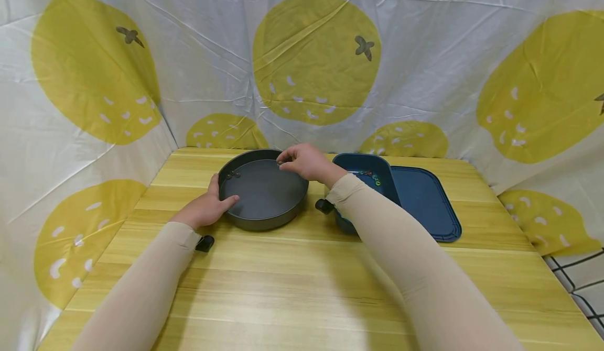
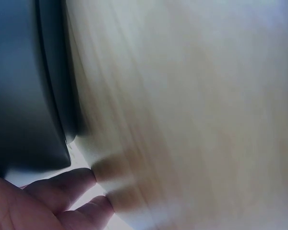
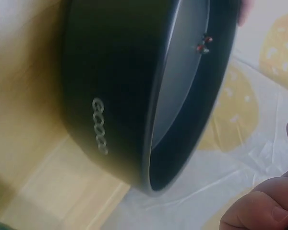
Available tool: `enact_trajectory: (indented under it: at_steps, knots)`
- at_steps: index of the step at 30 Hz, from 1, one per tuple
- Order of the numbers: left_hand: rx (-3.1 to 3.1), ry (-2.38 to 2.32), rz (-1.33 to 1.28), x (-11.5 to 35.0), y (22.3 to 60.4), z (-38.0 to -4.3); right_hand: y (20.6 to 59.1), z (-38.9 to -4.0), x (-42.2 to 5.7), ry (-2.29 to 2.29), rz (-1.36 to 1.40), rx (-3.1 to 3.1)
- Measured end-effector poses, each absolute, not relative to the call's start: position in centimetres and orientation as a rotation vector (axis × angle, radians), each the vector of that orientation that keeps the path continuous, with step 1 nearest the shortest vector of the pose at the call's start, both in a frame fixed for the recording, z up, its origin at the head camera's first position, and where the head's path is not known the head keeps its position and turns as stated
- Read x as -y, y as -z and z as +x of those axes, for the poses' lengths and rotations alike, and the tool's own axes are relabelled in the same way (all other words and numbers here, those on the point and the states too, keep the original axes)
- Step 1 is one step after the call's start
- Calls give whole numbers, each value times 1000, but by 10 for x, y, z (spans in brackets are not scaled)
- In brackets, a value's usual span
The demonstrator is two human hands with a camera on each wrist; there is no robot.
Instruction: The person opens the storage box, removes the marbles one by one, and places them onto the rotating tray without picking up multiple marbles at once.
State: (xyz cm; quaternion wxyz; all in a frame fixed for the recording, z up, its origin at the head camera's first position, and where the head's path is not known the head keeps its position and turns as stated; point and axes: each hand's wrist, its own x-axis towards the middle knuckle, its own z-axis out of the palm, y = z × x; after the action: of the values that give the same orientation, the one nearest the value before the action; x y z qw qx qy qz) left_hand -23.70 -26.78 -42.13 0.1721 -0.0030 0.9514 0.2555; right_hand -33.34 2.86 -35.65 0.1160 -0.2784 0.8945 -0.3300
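A round dark-grey pan (image 1: 264, 194) stands on the table, with a few tiny pieces (image 1: 233, 174) at its inner left edge. In the right wrist view these pieces (image 3: 204, 44) look red and silvery. My left hand (image 1: 206, 207) holds the pan's left side, thumb over the rim and fingers along the outside wall. Above the far right rim, my right hand (image 1: 309, 163) pinches a tiny dark piece (image 1: 280, 163) between thumb and fingertips; its kind cannot be made out. The right wrist view catches only curled fingers (image 3: 264, 206) at the edge.
Right of the pan stands a deep dark-blue bin (image 1: 360, 161) holding several small coloured pieces (image 1: 370, 175), one a yellow-green ring. My right forearm partly covers it. A flat blue tray or lid (image 1: 424, 196) lies beside it. Patterned cloth (image 1: 316, 57) hangs behind the table.
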Motion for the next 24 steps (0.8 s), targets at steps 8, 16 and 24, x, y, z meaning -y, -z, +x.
enact_trajectory:
  at_steps: [8, 16, 24]
  knots:
    - [-2694, -734, -24, 267, 420, -236, 357, -330, -15, 926, -817, -2622]
    - [-2680, -737, -43, 266, 420, -237, 358, -326, -7, 856, -841, -2638]
    - [-2685, -733, -39, 268, 422, -237, 360, -327, -15, 894, -803, -2610]
